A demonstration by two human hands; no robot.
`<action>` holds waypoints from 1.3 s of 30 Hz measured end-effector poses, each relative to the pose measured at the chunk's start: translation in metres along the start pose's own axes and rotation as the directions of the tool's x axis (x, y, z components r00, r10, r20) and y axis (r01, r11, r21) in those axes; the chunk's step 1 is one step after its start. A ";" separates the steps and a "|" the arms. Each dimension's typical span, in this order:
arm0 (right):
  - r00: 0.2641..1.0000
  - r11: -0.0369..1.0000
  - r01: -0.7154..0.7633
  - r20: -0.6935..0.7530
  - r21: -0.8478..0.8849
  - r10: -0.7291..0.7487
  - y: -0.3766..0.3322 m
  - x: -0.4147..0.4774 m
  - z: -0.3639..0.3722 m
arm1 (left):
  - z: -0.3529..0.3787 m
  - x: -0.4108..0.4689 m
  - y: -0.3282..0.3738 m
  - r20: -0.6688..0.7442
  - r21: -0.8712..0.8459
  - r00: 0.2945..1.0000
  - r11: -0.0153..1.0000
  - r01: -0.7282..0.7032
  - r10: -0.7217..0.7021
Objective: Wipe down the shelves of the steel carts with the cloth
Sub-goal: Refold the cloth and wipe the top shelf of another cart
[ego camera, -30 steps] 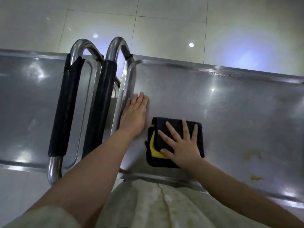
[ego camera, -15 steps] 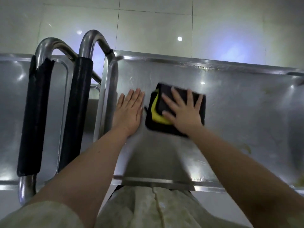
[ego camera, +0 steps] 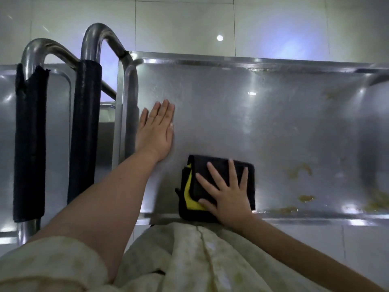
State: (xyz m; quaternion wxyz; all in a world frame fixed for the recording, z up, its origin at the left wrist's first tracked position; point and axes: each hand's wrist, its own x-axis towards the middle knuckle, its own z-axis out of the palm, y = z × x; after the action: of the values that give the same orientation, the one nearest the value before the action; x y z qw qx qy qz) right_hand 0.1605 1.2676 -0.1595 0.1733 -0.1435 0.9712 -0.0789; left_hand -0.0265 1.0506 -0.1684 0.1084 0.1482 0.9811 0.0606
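Observation:
A folded black cloth with a yellow inner layer (ego camera: pixel 212 169) lies on the top shelf of the steel cart (ego camera: pixel 263 114), right at its near rim. My right hand (ego camera: pixel 226 192) presses flat on the cloth with the fingers spread and straight. My left hand (ego camera: pixel 156 129) rests flat on the bare shelf near its left edge, fingers together and straight, a little beyond and to the left of the cloth.
Yellowish stains (ego camera: pixel 300 170) mark the shelf to the right of the cloth and along the near rim. A second steel cart (ego camera: pixel 56 123) stands against the left side. Two steel handles with black foam sleeves (ego camera: pixel 84 131) rise between the carts. Tiled floor lies beyond.
My right hand has dragged the cloth back from the middle of the shelf to its near rim. My left hand has stayed flat in place on the shelf.

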 end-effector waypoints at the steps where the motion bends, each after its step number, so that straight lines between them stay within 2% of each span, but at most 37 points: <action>1: 1.000 1.000 0.021 0.018 -0.002 -0.021 -0.007 -0.022 0.008 | 0.000 0.000 0.000 -0.008 0.007 1.000 1.000 0.001 -0.001; 4: 0.995 0.995 0.099 0.017 -0.013 -0.099 0.006 -0.013 0.004 | 0.000 -0.001 0.000 -0.020 -0.001 1.000 1.000 -0.010 0.009; 6: 0.997 0.997 0.068 -0.041 -0.033 -0.069 0.029 0.031 -0.016 | -0.001 -0.002 -0.001 -0.023 -0.019 1.000 1.000 -0.014 0.014; 8: 0.989 0.993 -0.114 -0.100 -0.016 0.112 0.060 0.093 -0.041 | -0.002 -0.003 0.000 -0.023 -0.013 1.000 1.000 -0.018 0.018; 11: 0.922 0.924 -0.380 -0.058 0.038 0.382 0.102 0.182 -0.084 | -0.001 -0.002 0.000 -0.023 0.001 1.000 1.000 -0.015 0.015; 15: 0.856 0.853 -0.515 -0.002 0.090 0.517 0.112 0.229 -0.106 | 0.000 0.000 -0.004 -0.028 0.003 0.999 1.000 -0.030 0.030; 18: 0.879 0.879 -0.473 -0.036 0.059 0.476 0.092 0.198 -0.088 | 0.003 -0.001 -0.004 -0.027 0.017 0.999 0.999 -0.034 0.034; 22: 0.941 0.942 -0.331 -0.058 0.055 0.334 0.044 0.090 -0.047 | 0.004 -0.001 -0.004 -0.014 0.050 0.999 0.998 -0.028 0.029; 27: 0.984 0.984 -0.180 0.014 0.001 0.179 -0.009 -0.030 0.003 | 0.001 -0.002 0.004 0.013 0.090 1.000 0.996 -0.029 0.028; 30: 0.980 0.980 -0.200 0.017 -0.010 0.200 -0.010 -0.036 0.002 | -0.001 -0.005 0.037 0.020 0.088 0.995 0.991 -0.103 0.102; 35: 0.976 0.978 -0.207 0.062 -0.021 0.208 -0.010 -0.033 -0.007 | -0.002 0.010 0.104 0.094 -0.077 0.980 0.983 -0.166 0.173; 39: 0.977 0.979 -0.201 0.063 -0.018 0.201 0.006 -0.044 -0.003 | 0.006 0.015 0.115 0.126 -0.045 0.980 0.987 -0.152 0.156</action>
State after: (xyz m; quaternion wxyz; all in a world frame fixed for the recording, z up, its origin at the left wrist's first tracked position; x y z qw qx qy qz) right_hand 0.1971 1.2869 -0.1438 0.2109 -0.0481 0.9750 -0.0505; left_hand -0.0076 1.1648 -0.1601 0.1692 0.2253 0.9564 0.0766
